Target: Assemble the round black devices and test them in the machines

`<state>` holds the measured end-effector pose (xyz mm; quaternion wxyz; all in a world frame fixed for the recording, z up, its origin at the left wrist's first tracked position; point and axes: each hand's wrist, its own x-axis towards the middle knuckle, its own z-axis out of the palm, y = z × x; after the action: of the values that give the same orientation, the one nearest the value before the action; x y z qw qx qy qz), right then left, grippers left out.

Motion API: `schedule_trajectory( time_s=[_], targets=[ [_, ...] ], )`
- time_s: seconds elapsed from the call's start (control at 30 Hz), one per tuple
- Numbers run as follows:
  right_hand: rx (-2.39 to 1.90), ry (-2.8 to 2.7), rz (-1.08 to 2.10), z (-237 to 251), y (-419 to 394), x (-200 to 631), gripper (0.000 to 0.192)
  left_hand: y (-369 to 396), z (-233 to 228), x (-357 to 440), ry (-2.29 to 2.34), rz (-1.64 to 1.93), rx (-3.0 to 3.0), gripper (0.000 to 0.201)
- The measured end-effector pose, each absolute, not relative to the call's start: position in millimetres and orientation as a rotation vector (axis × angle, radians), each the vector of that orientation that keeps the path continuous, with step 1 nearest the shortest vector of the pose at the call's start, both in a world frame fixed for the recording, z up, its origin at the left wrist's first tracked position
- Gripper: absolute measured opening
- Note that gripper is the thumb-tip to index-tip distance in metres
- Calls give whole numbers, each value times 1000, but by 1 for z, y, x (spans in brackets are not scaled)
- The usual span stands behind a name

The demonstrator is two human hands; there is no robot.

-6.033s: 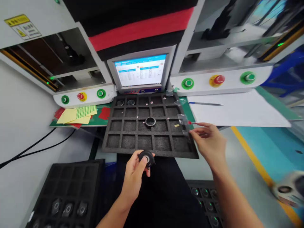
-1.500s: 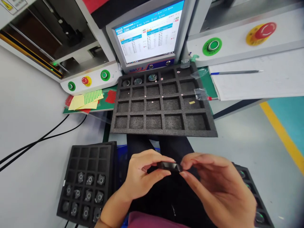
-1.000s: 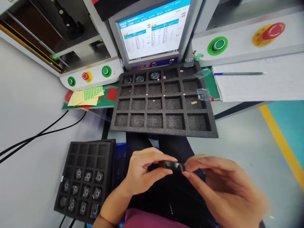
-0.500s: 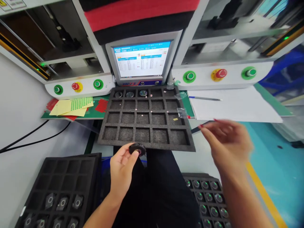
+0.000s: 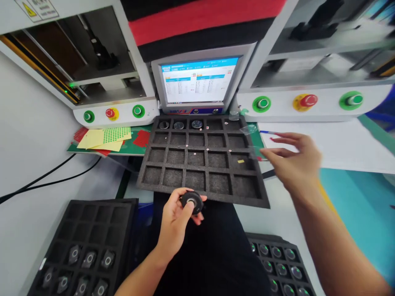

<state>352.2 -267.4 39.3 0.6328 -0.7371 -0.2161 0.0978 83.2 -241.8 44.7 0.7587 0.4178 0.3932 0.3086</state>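
My left hand [image 5: 174, 226] is closed around a round black disc-shaped part [image 5: 197, 206] with a pale ring at its centre, thumb on its face. It is just below the front edge of the black foam tray [image 5: 203, 192]. My right hand [image 5: 293, 164] is slightly blurred, its thumb and fingers apart. The thumb tip is close to a clear plastic film [image 5: 254, 153] with a red tab at the tray's right edge; I cannot tell whether they touch. Several round clear-topped pieces [image 5: 196, 124] sit in the tray's back row.
Behind the tray stands a monitor [image 5: 200, 82], between machine panels with green buttons [image 5: 262, 104] and red stop buttons [image 5: 308, 101]. Yellow sticker sheets [image 5: 105, 139] lie left, white paper [image 5: 348, 148] and a pen [image 5: 268, 132] right. Lower trays of parts stand left [image 5: 83, 234] and right [image 5: 277, 238].
My right hand has moved up, closer to the film and pen. In my left hand the black part has turned, showing more of its face. The camera view has shifted left.
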Motion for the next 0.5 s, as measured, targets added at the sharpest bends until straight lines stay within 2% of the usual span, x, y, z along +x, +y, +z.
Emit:
schedule_trajectory(
  time_s=[0.07,0.2,0.37,0.5],
  targets=[
    [-1568,-492,197,56,-287,322,50,-244,44,86,822,669,862,36],
    [-1344,-492,361,73,-327,260,46,-251,42,91,824,647,909,28],
    [-1140,-421,712,56,-348,218,45,-261,45,96,771,600,822,31],
    [-1065,-391,786,45,-350,205,42,-268,47,97,789,557,823,38]
  ],
)
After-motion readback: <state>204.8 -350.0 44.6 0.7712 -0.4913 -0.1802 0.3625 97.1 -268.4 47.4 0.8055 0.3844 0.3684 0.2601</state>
